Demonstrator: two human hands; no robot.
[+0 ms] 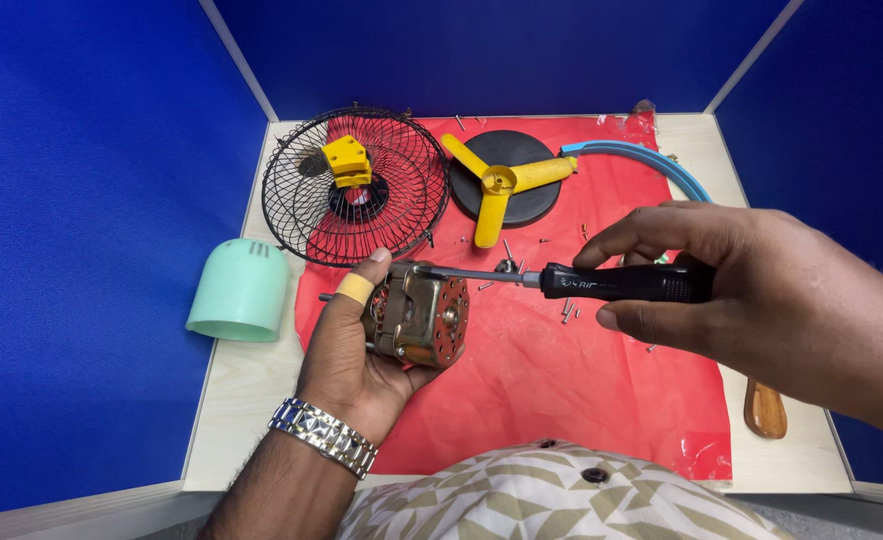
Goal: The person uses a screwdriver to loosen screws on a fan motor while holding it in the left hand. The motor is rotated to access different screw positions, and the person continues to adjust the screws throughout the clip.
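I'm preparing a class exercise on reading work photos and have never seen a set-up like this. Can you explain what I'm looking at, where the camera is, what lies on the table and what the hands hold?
There is no machine here: a person works with bare hands, and the one camera sits on their head, looking down. The left hand grips a small electric motor. The right hand holds a black-handled screwdriver, its tip at the motor's top. On the table lies a red sheet with loose screws, a black wire fan guard, a yellow three-blade propeller on a black disc, a blue curved strip and a pale green cover.
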